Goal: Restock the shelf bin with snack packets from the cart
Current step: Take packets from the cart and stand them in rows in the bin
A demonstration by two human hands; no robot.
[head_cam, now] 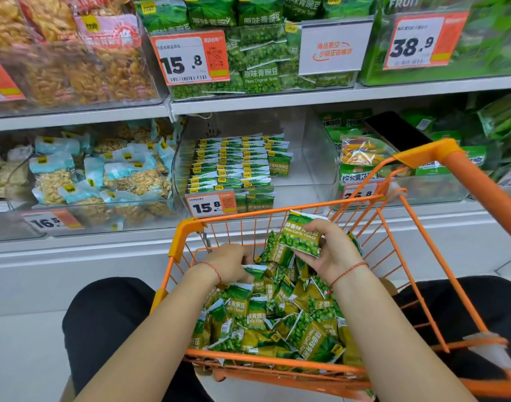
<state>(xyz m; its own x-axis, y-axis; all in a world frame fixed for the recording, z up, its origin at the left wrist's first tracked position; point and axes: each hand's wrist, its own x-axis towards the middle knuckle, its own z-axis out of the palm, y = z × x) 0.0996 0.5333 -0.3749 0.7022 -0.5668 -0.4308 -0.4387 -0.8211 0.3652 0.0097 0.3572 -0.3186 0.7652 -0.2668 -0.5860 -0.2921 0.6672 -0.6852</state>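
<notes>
The orange cart (329, 285) is parked just in front of the shelf, its wire walls framing a heap of green snack packets (277, 317). Directly beyond the cart's far rim, the clear shelf bin (306, 169) is seen with neat rows of packets at its left and bare room at its right. One packet (302, 237) is held above the heap by the right hand (332, 250), whose fingers are clamped on it; its printed face is turned upward, long axis tilted away toward the bin. The left hand (231, 262) is lowered onto the heap, fingers curled round a packet there.
</notes>
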